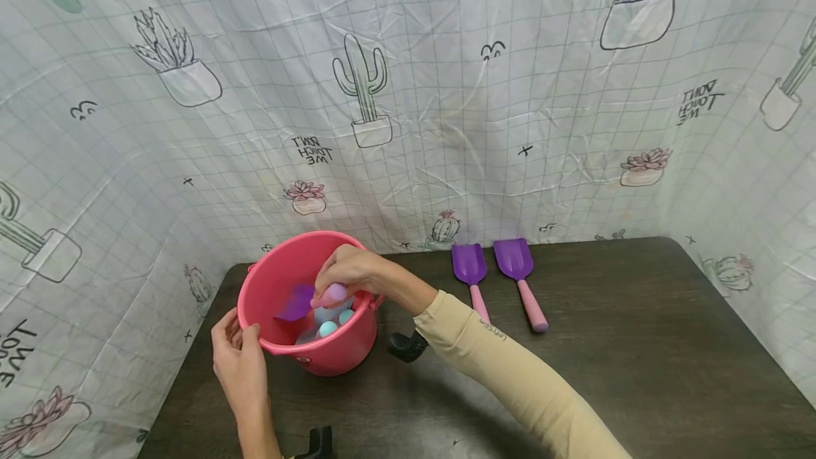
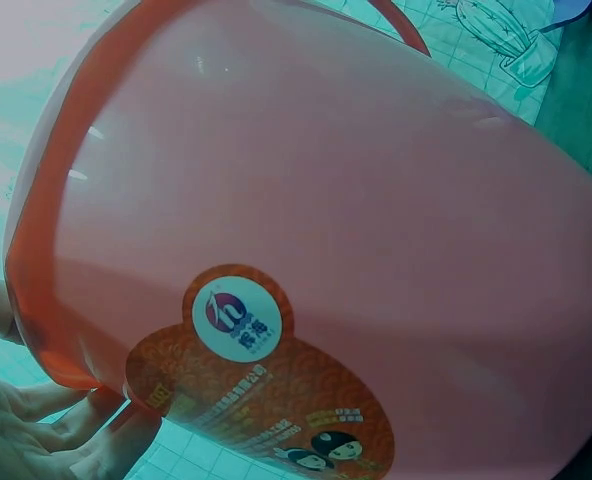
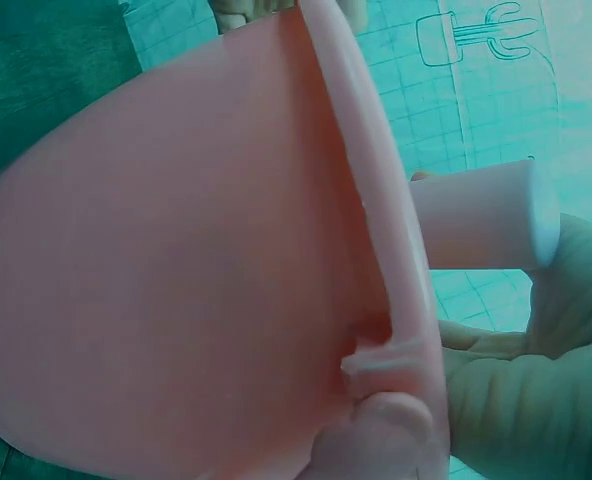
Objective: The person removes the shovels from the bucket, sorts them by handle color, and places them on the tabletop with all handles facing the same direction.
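Observation:
On the left of the table stands a pink bucket (image 1: 341,353), tilted in the head view so its inside shows. My left hand (image 1: 241,368) grips its rim at the near left, thumb over the edge and fingers outside. My right hand (image 1: 352,269) reaches in over the right side and holds the pink handle (image 1: 333,295) of a toy shovel whose purple blade (image 1: 296,303) lies inside the bucket. Light blue balls (image 1: 328,329) lie in the bucket below the handle. In the right wrist view the handle's end (image 3: 486,215) sticks out beyond the rim.
Two more purple shovels (image 1: 469,265) with pink handles lie side by side at the table's back, right of the bucket. Behind the dark table (image 1: 637,346) hangs a white curtain (image 1: 446,105) printed with cacti. A printed label (image 2: 266,390) sticks to the bucket's side.

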`<state>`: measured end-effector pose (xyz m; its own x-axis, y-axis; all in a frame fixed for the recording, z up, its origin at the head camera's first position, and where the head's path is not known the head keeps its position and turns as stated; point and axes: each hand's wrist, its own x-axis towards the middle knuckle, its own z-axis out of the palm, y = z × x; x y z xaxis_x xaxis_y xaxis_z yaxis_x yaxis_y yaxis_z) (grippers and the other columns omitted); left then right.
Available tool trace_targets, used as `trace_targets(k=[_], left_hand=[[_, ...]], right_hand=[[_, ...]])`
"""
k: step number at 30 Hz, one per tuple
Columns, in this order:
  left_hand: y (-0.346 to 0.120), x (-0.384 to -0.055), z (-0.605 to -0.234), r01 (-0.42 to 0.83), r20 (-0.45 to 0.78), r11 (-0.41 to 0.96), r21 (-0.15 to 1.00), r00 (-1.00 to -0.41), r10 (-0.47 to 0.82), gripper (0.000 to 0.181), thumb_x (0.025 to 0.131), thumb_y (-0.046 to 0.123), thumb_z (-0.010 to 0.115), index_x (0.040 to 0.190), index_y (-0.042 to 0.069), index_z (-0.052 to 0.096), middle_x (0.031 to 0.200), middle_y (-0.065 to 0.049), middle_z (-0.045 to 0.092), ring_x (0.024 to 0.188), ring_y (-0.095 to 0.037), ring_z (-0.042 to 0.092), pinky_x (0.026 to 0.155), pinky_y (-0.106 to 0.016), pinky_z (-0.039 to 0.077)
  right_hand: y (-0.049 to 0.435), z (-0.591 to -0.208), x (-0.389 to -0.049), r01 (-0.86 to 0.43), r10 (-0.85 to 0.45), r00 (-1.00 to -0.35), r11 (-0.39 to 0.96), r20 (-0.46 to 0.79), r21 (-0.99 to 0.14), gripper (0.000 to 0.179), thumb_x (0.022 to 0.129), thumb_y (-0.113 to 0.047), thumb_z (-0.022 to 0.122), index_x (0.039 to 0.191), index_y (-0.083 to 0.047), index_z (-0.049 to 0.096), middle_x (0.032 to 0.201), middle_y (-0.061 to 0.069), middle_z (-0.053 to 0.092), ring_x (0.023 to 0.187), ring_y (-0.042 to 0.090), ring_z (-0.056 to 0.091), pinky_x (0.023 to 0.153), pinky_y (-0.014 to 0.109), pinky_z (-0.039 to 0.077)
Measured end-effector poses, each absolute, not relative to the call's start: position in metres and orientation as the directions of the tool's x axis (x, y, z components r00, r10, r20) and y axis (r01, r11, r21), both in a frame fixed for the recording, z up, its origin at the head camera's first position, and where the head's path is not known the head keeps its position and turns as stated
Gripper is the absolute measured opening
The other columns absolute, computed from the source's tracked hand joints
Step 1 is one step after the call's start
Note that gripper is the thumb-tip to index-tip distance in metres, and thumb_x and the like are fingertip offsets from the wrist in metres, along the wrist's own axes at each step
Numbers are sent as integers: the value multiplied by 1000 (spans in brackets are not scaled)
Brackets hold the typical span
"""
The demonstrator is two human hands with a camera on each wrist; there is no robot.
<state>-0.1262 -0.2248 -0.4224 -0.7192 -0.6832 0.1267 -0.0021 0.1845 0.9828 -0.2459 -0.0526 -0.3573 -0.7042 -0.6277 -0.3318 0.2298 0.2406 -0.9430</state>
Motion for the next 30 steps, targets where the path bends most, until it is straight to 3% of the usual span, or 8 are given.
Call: trace_targets(k=[7,12,16,23,30], left_hand=[[-223,-125,-423,-1,126,183,983,-720,-683,47,100,11,52,146,-1,50,138,-19,56,108,-8,54,77,-6,44],[-224,-124,-423,9,127,174,985,-721,-681,47,100,10,52,146,-1,50,138,-19,56,108,-8,54,77,-6,44],[-224,-124,-424,9,126,174,985,-722,-680,48,100,11,52,147,-1,50,139,-20,55,108,-8,54,77,-6,44],[-225,-124,-424,8,127,173,985,-716,-687,48,100,11,51,147,-1,50,139,-19,55,109,-10,54,78,-7,43],[-225,-123,-425,9,125,170,985,-715,-687,48,100,10,51,147,-1,50,139,-19,55,109,-10,54,78,-7,43]], right_hand=[[-48,-360,-245,224,-628,-711,225,-317,-948,32,83,0,77,111,16,73,83,5,70,77,16,63,65,25,56],[-45,-358,-245,266,-634,-706,178,-317,-947,35,88,1,72,118,18,68,80,7,70,72,16,67,69,26,58],[-44,-357,-245,281,-635,-705,157,-314,-947,36,91,0,68,122,18,66,82,9,72,71,16,70,73,29,59],[-42,-355,-244,231,-620,-727,181,-293,-956,36,88,-2,69,120,14,70,93,9,72,81,15,64,68,24,54],[-41,-357,-242,256,-631,-721,144,-288,-956,36,88,-1,68,121,15,69,89,8,72,77,15,67,72,27,58]])
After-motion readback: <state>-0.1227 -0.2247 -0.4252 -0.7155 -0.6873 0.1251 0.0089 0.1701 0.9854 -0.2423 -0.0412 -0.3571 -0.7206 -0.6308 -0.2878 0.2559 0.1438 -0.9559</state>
